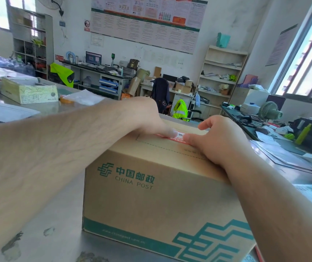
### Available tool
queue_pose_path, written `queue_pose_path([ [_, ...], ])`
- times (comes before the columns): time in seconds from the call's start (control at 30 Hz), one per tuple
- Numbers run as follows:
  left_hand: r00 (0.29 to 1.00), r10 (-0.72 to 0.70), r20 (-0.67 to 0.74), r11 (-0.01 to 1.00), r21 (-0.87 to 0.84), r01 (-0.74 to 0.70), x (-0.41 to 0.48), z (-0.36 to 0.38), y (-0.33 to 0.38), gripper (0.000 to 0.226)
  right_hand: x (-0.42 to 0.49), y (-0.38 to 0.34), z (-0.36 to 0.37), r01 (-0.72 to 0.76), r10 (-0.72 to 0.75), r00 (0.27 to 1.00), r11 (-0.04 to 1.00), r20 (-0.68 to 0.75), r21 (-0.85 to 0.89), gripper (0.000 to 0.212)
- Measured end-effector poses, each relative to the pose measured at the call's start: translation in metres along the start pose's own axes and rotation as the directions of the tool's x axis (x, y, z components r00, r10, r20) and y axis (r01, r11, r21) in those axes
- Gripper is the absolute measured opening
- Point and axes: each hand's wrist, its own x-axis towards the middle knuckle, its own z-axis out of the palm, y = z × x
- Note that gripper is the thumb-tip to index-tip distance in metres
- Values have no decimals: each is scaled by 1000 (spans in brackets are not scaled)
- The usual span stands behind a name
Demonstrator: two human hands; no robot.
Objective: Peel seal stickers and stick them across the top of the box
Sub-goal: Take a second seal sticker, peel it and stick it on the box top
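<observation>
The seal sticker lies on the box between both hands' fingertips.

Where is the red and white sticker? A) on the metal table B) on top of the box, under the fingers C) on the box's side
B: the seal sticker lies on top of the China Post box, with the left hand and right hand pressing it.

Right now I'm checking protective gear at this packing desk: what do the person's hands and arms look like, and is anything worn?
The left hand and right hand are bare: no gloves, rings, watch or wristbands. No sleeves show, and both arms are uncovered up to the frame edge.
</observation>
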Motion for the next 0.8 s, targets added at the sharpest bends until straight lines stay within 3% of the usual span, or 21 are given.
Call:
queue_pose_path([
  [0.1,1000,-14,-1,999,30,14,0,-2,1,78,4,4,0,-44,44,998,999,-41,8,27],
  [0.2,998,-18,-56,998,65,22,0,-3,-2,62,9,6,1,-85,83,994,996,-76,-23,16],
  [0.3,992,-21,-123,993,112,35,3,3,1,48,14,6,3,-119,119,988,993,-101,5,21],
  [0.4,990,-38,-133,995,82,49,4,7,4,51,16,7,3,-139,141,985,990,-100,23,18],
  [0.57,990,-57,-127,996,65,66,3,10,3,59,17,1,3,-121,121,993,984,-10,-132,32],
  [0.7,976,-51,-210,995,78,69,4,12,0,49,20,2,4,-73,77,997,952,3,-297,38],
  [0.8,971,-53,-235,995,74,73,4,13,-2,40,20,2,4,-78,79,997,959,-8,-274,36],
])
